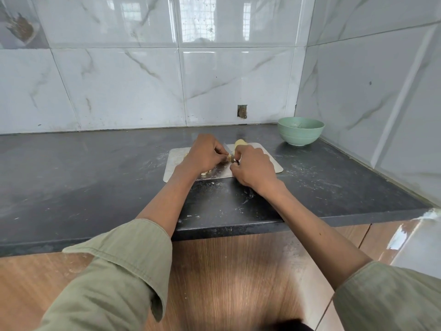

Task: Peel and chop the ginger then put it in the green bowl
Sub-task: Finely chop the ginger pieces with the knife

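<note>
A steel cutting board [270, 164] lies on the dark counter. My left hand [205, 154] pinches a small piece of peeled ginger [229, 158] over the board. My right hand [251, 166] grips a knife [226, 149], whose thin blade points away from me between the two hands and touches the ginger piece. A larger peeled yellow ginger chunk [239, 143] lies at the board's far edge, just behind my right hand. Pale cut bits [206, 173] lie on the board under my left wrist. The green bowl [300, 131] stands at the back right corner.
The dark stone counter [95, 175] runs left and ends at a front edge above wooden cabinet fronts. Tiled walls close the back and the right side. White specks and scraps are scattered on the counter around the board.
</note>
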Available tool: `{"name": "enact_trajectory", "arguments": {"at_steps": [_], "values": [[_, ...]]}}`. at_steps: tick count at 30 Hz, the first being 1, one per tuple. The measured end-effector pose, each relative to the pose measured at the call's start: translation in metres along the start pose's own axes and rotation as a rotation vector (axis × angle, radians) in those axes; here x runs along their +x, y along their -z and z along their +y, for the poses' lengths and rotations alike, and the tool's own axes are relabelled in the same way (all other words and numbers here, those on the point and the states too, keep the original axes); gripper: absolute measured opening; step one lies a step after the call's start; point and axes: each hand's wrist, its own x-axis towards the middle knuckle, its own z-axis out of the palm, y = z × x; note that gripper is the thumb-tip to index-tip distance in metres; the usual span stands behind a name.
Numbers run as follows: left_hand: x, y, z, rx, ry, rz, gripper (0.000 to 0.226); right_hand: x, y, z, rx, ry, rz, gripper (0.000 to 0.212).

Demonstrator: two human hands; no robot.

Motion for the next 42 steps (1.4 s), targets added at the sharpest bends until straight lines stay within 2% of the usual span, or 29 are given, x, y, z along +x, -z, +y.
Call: {"name": "enact_trajectory", "arguments": {"at_steps": [11, 19, 29, 42], "values": [[-0.002, 0.0, -0.001, -0.041, -0.001, 0.028, 0.003, -0.008, -0.007, 0.004, -0.004, 0.047, 0.124, 0.014], [-0.002, 0.0, -0.001, -0.041, 0.011, 0.02, 0.006, -0.011, -0.004, 0.0, -0.011, 0.071, 0.1, 0.011], [-0.002, 0.0, 0.001, -0.009, -0.001, 0.014, 0.006, -0.004, 0.001, -0.003, 0.015, 0.005, -0.029, 0.01], [-0.008, 0.001, 0.004, -0.074, 0.039, 0.045, 0.008, -0.012, -0.002, 0.003, 0.068, 0.003, 0.085, 0.015]]}}
